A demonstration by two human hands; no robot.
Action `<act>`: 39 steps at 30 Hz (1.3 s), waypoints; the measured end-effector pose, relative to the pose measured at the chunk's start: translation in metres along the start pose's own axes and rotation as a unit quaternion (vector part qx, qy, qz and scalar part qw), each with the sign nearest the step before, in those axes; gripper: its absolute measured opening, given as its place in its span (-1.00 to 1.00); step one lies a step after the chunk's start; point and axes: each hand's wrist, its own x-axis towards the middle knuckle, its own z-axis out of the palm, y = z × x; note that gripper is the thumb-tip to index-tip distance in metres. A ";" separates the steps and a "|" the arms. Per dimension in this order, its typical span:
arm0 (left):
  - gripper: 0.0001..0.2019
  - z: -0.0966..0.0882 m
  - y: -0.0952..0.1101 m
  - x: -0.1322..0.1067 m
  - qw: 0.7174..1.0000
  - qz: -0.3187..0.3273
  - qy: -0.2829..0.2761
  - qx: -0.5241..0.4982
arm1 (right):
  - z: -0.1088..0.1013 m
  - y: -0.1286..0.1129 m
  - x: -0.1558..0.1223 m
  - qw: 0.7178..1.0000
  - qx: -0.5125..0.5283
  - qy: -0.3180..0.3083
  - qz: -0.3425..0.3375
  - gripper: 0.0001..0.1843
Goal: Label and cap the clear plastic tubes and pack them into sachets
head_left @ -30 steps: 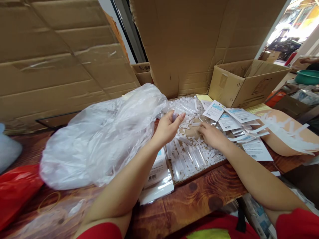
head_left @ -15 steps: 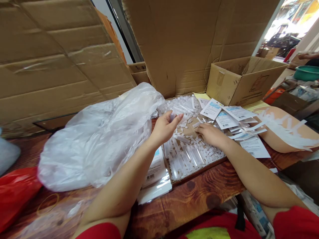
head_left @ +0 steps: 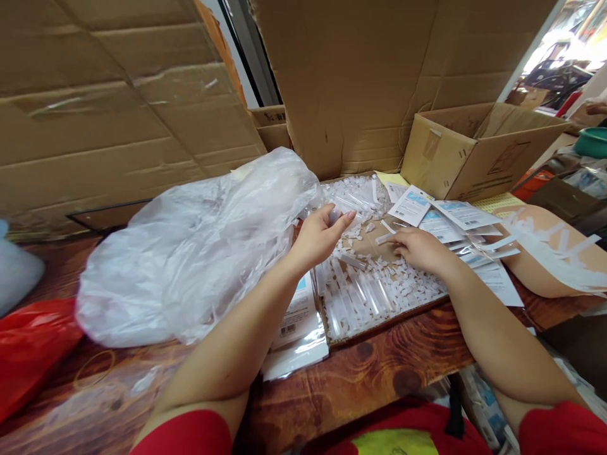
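Note:
My left hand [head_left: 318, 235] is closed over the shallow cardboard tray, its thumb and fingers around a clear plastic piece [head_left: 334, 217] that is mostly hidden. My right hand [head_left: 421, 248] bends its fingers over the tray's bare middle, closed at the end of a short clear strip-like piece [head_left: 385, 239]. Below both hands, clear plastic tubes [head_left: 365, 294] lie side by side at the front of the tray [head_left: 379, 246]. Small white bits [head_left: 410, 281] are scattered around them. A heap of clear plastic parts [head_left: 355, 193] fills the back.
Printed packets [head_left: 467, 215] lie to the right, beside a curved tan board [head_left: 554, 253] with white strips. An open carton [head_left: 484, 148] stands behind. A large plastic bag [head_left: 190, 253] covers the left side, near a red bag [head_left: 35, 354]. More packets [head_left: 296, 328] lie at the tray's left.
My right hand has drawn slightly back and up from the tray's bottom, the short clear piece now showing at its fingertips. My left hand keeps its hold. The view has shifted slightly.

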 end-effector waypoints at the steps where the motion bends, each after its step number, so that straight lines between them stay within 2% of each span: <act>1: -0.51 0.000 0.000 0.000 1.000 -0.003 0.000 -0.001 | -0.002 0.000 -0.001 1.000 -0.009 0.001 0.002 -0.62; 6: -0.51 0.000 -0.002 0.001 1.000 -0.002 0.000 -0.004 | -0.010 0.002 -0.007 0.998 -0.054 0.004 0.011 -0.57; 11: -0.53 -0.001 -0.003 0.001 1.000 0.000 -0.003 -0.007 | -0.011 0.002 -0.011 0.995 -0.091 -0.027 0.009 -0.65; 16: -0.54 -0.002 -0.002 0.001 1.000 -0.002 -0.001 -0.007 | -0.010 -0.001 -0.013 0.996 -0.082 -0.013 -0.011 -0.70; 20: -0.55 -0.003 -0.002 0.001 1.000 -0.003 0.003 -0.002 | -0.009 -0.003 -0.013 0.996 -0.044 -0.062 -0.037 -0.72; 23: -0.53 -0.003 -0.003 0.002 1.000 -0.006 0.001 0.001 | -0.005 -0.007 -0.012 0.992 -0.064 -0.096 -0.042 -0.71; 29: -0.52 -0.001 -0.003 0.000 1.000 -0.010 -0.011 0.018 | 0.005 -0.022 -0.012 0.993 -0.089 -0.073 -0.041 -0.67; 32: -0.50 0.002 -0.003 -0.001 1.000 -0.011 -0.026 0.009 | 0.005 -0.022 -0.013 0.996 -0.064 -0.027 -0.053 -0.63; 35: -0.48 0.007 -0.004 -0.003 0.998 -0.023 -0.046 -0.023 | 0.003 -0.015 -0.012 0.989 0.050 0.084 -0.106 -0.64; 37: -0.48 0.012 -0.004 -0.005 0.995 -0.032 -0.060 -0.066 | 0.000 -0.010 -0.012 0.965 0.151 0.167 -0.132 -0.70; 39: -0.48 0.017 -0.004 -0.007 0.990 -0.041 -0.072 -0.117 | -0.002 -0.009 -0.011 0.931 0.250 0.233 -0.129 -0.80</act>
